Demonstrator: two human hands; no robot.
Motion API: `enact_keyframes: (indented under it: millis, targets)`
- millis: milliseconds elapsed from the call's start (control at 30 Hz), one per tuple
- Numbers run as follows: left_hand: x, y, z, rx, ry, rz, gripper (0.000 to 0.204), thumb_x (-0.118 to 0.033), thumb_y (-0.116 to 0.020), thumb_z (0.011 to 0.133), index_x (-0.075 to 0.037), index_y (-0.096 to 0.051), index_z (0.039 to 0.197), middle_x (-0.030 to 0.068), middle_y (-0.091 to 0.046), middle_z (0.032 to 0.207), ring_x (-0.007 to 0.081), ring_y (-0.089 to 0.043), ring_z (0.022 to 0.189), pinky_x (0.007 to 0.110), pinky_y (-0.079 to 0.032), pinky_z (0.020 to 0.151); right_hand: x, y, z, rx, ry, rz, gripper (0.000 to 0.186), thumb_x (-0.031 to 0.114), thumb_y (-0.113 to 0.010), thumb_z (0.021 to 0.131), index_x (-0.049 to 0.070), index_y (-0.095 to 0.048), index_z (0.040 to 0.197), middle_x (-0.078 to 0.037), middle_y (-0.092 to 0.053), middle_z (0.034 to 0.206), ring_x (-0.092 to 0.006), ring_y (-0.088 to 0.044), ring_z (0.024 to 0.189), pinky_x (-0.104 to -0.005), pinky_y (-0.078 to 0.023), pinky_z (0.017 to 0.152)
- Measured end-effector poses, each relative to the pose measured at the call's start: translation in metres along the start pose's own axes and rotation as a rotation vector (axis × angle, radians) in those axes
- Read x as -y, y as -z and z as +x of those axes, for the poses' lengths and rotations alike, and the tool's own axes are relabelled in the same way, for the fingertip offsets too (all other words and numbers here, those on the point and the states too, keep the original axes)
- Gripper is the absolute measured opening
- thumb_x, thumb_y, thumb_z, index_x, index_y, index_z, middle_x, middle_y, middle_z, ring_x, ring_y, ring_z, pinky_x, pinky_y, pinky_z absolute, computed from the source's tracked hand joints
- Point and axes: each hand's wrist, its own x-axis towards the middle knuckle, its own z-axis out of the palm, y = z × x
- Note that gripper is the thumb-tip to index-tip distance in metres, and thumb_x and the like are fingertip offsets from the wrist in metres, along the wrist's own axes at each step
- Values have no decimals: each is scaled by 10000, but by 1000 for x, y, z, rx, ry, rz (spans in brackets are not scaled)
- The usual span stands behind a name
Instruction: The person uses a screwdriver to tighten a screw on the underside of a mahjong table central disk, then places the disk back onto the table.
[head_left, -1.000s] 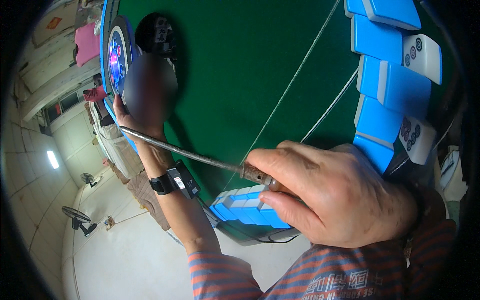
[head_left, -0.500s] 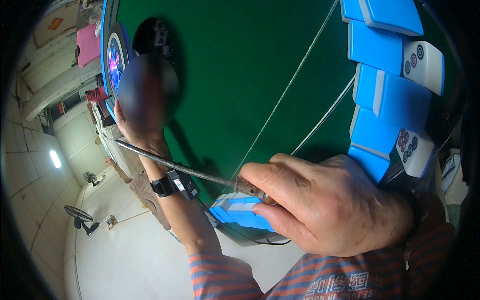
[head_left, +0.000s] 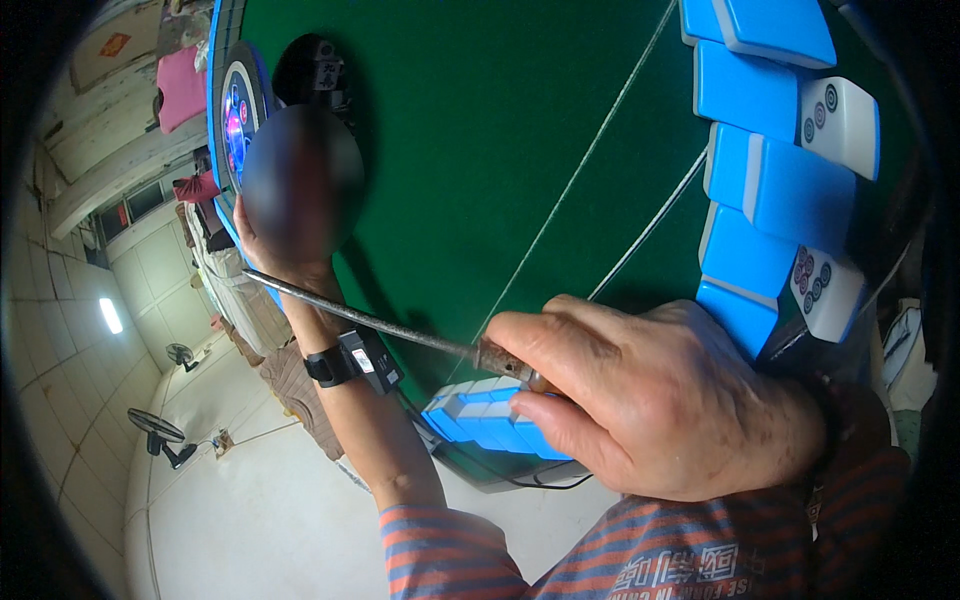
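My right hand (head_left: 660,405) is closed around the handle end of a thin metal rod (head_left: 375,323), pinched between thumb and forefinger. The rod has a rusty collar and slants left, its tip crossing in front of my left wrist. A blurred round patch covers most of my left hand (head_left: 298,267), hiding its fingers and anything in them. One finger edge shows at the patch's left. Beyond the patch is a dark, glossy round thing (head_left: 305,68). Blue-backed mahjong tiles (head_left: 485,412) stand in a row below the rod, behind my right thumb.
More mahjong tiles (head_left: 745,90) are stacked along the right side, two showing circle faces. Green cloth (head_left: 480,130) with pale lines covers the table. A lit round panel (head_left: 238,120) sits near its left rim. Fans (head_left: 160,435) stand at far left.
Both hands appear slightly farther right in the picture, and the rod's tip is a little higher. The right hand keeps the same grip. The tiles have shifted slightly left with the view.
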Motion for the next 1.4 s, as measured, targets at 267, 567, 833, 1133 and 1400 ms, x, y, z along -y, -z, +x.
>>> enact_keyframes:
  millis: [267,567,833,1133,1400]
  targets:
    - [-1,10,7,59,-1,13,616,-361,-429,924,17,-396,1410,281,-429,1418,425,-419,1301,534,-355,1051,2,0,0,-30,26,7,411,78,-706,822,-47,-548,1180,-159,-628,877,-263,-667,680,-347,-544,550]
    - [2,-13,-8,250,121,-137,628,-402,-435,905,-11,-426,1395,238,-503,1378,397,-458,1281,520,-368,1053,3,0,-1,-8,-1,-25,382,100,-680,853,-42,-545,1180,-141,-622,887,-259,-655,681,-343,-527,557]
    - [1,-7,-5,245,107,-133,655,-405,-451,892,-16,-396,1416,235,-486,1400,401,-438,1295,523,-355,1053,6,0,0,7,-6,-19,361,95,-665,868,-45,-541,1176,-142,-611,886,-261,-656,680,-344,-525,551]
    - [-2,-1,-3,287,151,-167,652,-418,-465,892,-4,-427,1394,234,-509,1371,396,-458,1273,519,-366,1045,6,-4,-1,-19,5,-9,359,78,-669,859,-52,-544,1169,-143,-609,870,-261,-657,677,-342,-530,556]
    - [-4,0,-6,293,180,-255,670,-422,-486,884,-7,-401,1402,244,-493,1370,416,-467,1264,541,-382,1026,12,-5,-3,-47,-7,-48,347,80,-670,858,-35,-550,1163,-156,-628,891,-296,-661,706,-367,-527,580]
